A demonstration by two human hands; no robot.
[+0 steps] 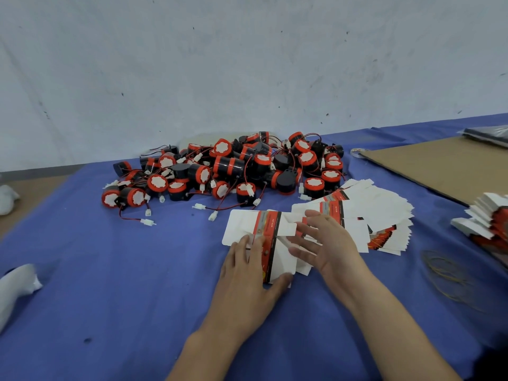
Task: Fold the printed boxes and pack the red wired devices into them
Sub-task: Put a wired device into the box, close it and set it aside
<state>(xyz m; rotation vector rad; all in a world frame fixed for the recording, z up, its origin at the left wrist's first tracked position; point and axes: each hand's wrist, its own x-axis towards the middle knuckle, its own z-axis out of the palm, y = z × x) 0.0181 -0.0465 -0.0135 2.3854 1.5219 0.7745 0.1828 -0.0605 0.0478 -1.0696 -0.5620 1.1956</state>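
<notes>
A flat printed box blank (248, 226), white with a red and black stripe, lies on the blue cloth in front of me. My left hand (247, 273) holds its near part, thumb curled under the near edge and fingers on top. My right hand (327, 243) rests with straight, spread fingers on its right flap and on the fanned stack of flat blanks (382, 213) beside it. A big heap of red and black wired devices (228, 167) with white connectors sits behind the blank.
A brown cardboard sheet (439, 166) lies at the back right. Another bundle of blanks (486, 224) sits at the right edge. Rubber bands (445, 273) lie near my right forearm. White foam pieces (13, 287) lie at the left edge. The wall (247, 64) stands close behind the heap.
</notes>
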